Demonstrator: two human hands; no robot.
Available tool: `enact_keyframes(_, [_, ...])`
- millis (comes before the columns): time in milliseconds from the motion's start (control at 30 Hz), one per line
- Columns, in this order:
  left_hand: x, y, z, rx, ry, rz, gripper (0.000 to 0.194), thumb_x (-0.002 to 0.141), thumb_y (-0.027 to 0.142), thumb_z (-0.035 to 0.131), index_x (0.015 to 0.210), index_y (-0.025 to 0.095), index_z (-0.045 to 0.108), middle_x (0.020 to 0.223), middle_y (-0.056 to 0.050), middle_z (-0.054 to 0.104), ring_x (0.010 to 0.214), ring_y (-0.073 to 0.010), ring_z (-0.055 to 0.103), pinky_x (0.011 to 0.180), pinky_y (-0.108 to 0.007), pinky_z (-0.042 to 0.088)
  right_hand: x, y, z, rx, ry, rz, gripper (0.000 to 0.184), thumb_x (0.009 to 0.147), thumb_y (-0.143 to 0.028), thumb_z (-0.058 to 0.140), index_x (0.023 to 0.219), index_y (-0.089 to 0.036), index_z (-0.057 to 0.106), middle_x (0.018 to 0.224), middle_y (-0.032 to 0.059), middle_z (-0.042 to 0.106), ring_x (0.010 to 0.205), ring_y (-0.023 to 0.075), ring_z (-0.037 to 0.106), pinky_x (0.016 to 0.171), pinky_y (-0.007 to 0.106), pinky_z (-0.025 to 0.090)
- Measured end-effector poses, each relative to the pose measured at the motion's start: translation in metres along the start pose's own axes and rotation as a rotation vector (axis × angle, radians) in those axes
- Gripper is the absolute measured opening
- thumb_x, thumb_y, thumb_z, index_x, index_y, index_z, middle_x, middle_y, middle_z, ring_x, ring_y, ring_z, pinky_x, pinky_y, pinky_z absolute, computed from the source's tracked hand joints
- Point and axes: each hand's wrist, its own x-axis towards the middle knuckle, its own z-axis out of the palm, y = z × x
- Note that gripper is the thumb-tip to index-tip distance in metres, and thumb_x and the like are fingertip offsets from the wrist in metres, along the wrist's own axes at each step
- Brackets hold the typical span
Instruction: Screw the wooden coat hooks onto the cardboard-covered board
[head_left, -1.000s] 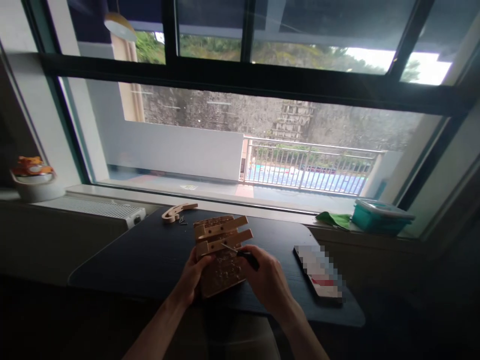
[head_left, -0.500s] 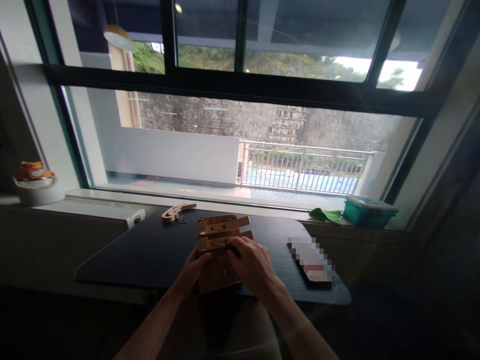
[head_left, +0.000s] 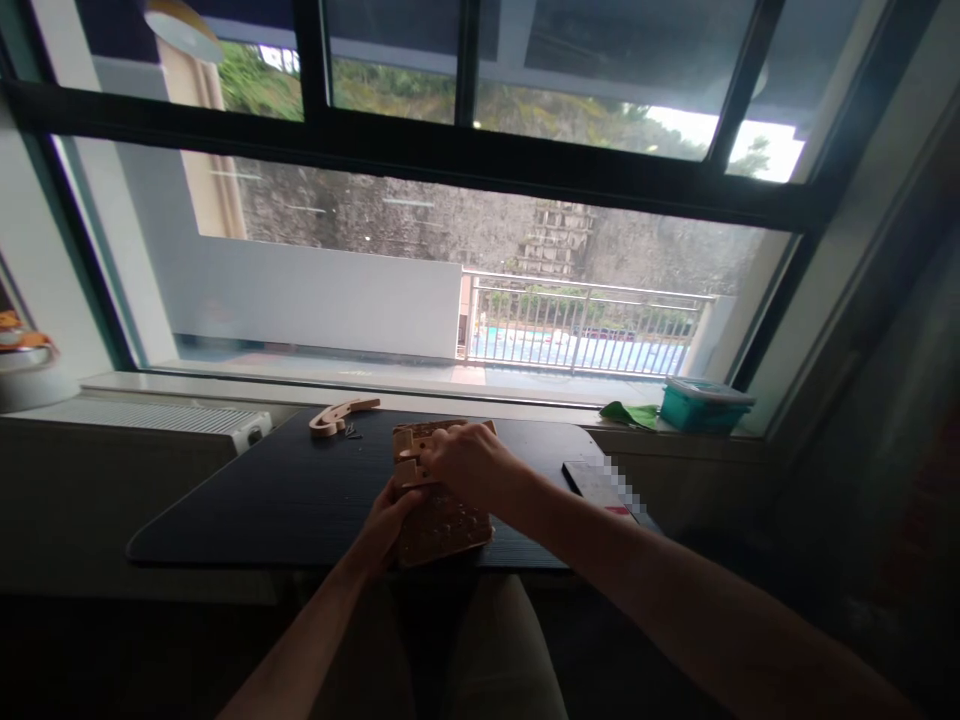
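Note:
A brown textured board [head_left: 450, 535] lies at the table's near edge, with light wooden pieces [head_left: 409, 473] across its upper part. My left hand [head_left: 388, 520] grips the board's left side, its thumb on top close to the end of the lower piece. Bent over the wooden pieces, my right hand [head_left: 471, 458] has its fingers curled down and covers much of them. Whatever it may hold is hidden under the fingers; no tool shows.
On the dark table [head_left: 262, 500], a curved wooden piece [head_left: 358, 406] lies at the back beside several small screws [head_left: 352, 432]. A phone-like slab [head_left: 592, 482], partly blurred, rests to the right. A teal box [head_left: 701, 407] and a green cloth [head_left: 628, 414] sit on the sill.
My right hand has moved forward from the lower wooden piece, over the upper one. The dark-handled tool it held is now out of sight. My left hand keeps its grip on the board.

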Motion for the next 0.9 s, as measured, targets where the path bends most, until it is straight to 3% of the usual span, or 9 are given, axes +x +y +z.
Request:
enact_keyframes(133, [-0.002,0.002,0.001,-0.005,0.003,0.016,0.049,0.055,0.026,0.08,0.1,0.019,0.061,0.077,0.001,0.072,0.068,-0.0167,0.067,0.062,-0.025,0.052,0.011,-0.005,-0.003,-0.038,-0.012,-0.131,0.021,0.089,-0.009,0.041,0.096,-0.015,0.06,0.095,0.0107,0.067,0.085,0.0207,0.064,0.061,0.03,0.046])
enact_keyframes(333, [-0.006,0.004,0.002,-0.002,-0.01,0.019,0.041,0.059,0.024,0.077,0.097,0.017,0.063,0.087,-0.002,0.072,0.076,-0.0182,0.067,0.067,-0.026,0.052,0.004,-0.001,0.004,0.114,-0.088,0.125,0.024,0.082,-0.021,0.052,0.105,-0.014,0.058,0.085,0.0082,0.07,0.076,0.0214,0.067,0.059,0.028,0.046])
enact_keyframes(467, [-0.006,0.005,0.002,0.015,-0.008,0.017,0.044,0.059,0.023,0.077,0.1,0.017,0.064,0.087,-0.003,0.072,0.076,-0.0186,0.067,0.069,-0.028,0.052,0.005,0.001,0.002,0.13,-0.124,0.177,0.025,0.083,-0.024,0.051,0.105,-0.014,0.059,0.087,0.0096,0.071,0.081,0.0222,0.067,0.063,0.029,0.047])
enact_keyframes(633, [-0.004,0.003,0.0,0.044,-0.038,0.005,0.043,0.061,0.024,0.076,0.102,0.017,0.063,0.085,-0.003,0.072,0.074,-0.0178,0.067,0.069,-0.027,0.052,0.01,0.008,-0.009,-0.025,-0.182,0.002,0.023,0.084,-0.014,0.051,0.106,-0.018,0.06,0.096,0.0072,0.07,0.083,0.0218,0.066,0.063,0.029,0.047])
enact_keyframes(767, [-0.003,0.003,0.0,0.065,-0.032,-0.014,0.045,0.059,0.025,0.078,0.1,0.016,0.064,0.085,-0.003,0.072,0.073,-0.0181,0.067,0.068,-0.027,0.051,0.012,0.012,-0.005,-0.144,-0.097,-0.205,0.024,0.089,-0.009,0.041,0.103,-0.016,0.06,0.103,0.0092,0.066,0.09,0.021,0.064,0.065,0.029,0.048])
enact_keyframes(900, [-0.003,0.002,-0.001,0.111,-0.023,0.012,0.047,0.056,0.031,0.08,0.098,0.015,0.065,0.084,-0.004,0.072,0.075,-0.0195,0.067,0.067,-0.027,0.05,0.012,0.008,-0.001,-0.107,-0.098,-0.181,0.025,0.091,-0.009,0.037,0.1,-0.013,0.06,0.099,0.0097,0.067,0.09,0.0199,0.063,0.066,0.029,0.047])
